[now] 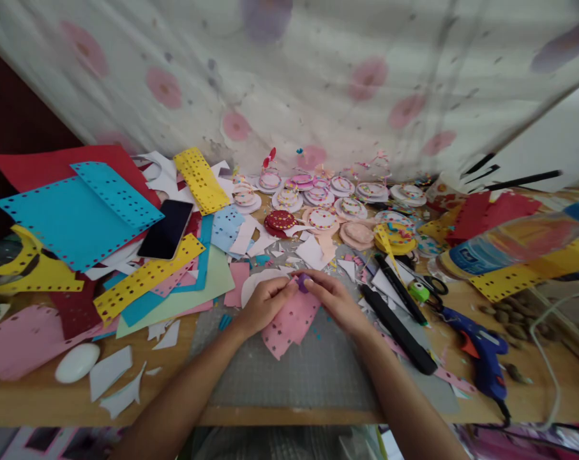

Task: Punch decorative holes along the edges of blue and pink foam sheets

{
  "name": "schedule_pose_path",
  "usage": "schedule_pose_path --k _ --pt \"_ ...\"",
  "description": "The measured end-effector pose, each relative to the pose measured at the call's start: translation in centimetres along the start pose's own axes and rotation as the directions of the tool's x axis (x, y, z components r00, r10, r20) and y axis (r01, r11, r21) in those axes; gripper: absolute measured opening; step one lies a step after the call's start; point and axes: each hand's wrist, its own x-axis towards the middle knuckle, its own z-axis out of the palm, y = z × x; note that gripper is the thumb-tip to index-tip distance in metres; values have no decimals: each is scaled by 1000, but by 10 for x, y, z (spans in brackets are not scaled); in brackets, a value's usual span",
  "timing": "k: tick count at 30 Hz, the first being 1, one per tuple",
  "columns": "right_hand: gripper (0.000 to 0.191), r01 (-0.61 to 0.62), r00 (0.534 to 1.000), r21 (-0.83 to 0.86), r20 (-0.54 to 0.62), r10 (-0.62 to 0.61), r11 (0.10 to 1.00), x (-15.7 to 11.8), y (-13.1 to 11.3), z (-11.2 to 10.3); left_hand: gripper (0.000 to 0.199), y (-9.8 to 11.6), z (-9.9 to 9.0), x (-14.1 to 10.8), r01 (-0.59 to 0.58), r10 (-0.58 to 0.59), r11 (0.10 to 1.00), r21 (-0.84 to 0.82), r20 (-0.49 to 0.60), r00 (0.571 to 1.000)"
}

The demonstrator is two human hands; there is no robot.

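Pink paper [285, 327], pierced with small dark-looking shapes, hangs from the fingers above the mat, near the middle of the view. A small purple object [302, 283] sits at its upper edge, between the fingertips of the two hands. The left hand [269, 303] pinches the paper at its upper left; the right hand [334, 299] closes on the purple object, its thumb toward the left hand. The fingers partly hide the object, so its shape cannot be told.

Beneath lies a grey mat [293, 386] on the wooden worktop [172, 380]. A white disc [256, 282] lies just behind the left hand, partly covered by it. Beyond the hands, paper scraps [313, 252] lead to a cluster of decorated, layered rounds [320, 218].

To the right lie a black cutter [399, 332], scissors [435, 285] and a blue glue gun [483, 358]; farther off, a bottle [514, 241] rests on its side near a cup [445, 191]. To the left, a phone [165, 229] lies on perforated blue [73, 220] and yellow [150, 279] sheets, with a white oval object [77, 362] nearer the front edge. A flowered curtain [289, 76] closes the background.
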Motion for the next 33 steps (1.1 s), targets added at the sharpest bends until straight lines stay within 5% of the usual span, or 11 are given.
schedule_pose_path --k 7,24,33 --pt "32 -6 1000 165 17 3 986 0 3 -5 41 1 7 -1 -3 7 1000 31 -117 993" --pt "38 42 999 177 -30 -38 983 1 1 -2 35 2 10 -5 -50 66 995 81 -201 977" --pt "38 43 999 135 4 -44 990 0 0 -1 21 6 6 -6 -20 7 999 -44 -270 963"
